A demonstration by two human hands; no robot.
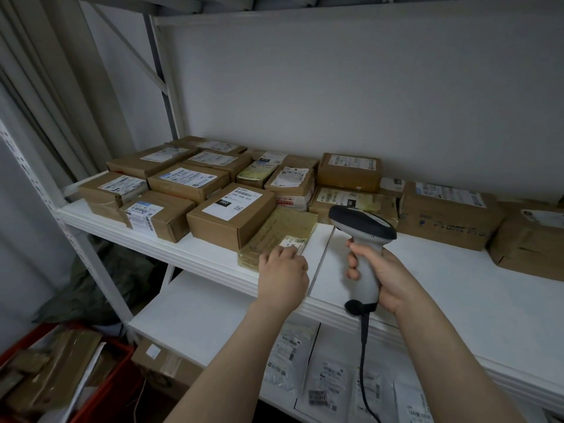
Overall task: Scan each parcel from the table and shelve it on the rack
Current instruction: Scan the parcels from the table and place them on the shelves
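Two hands: left hand [283, 271] relaxed, touching taped parcel [276, 232]; right hand [387, 279] grips scanner [363, 227].

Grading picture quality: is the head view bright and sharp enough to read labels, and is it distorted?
Head view: dim, with dark corners; wide-angle bending curves the rack posts and shelf edge; "060" on one box reads, finer print does not; left hand, right hand and scanner are fairly sharp.
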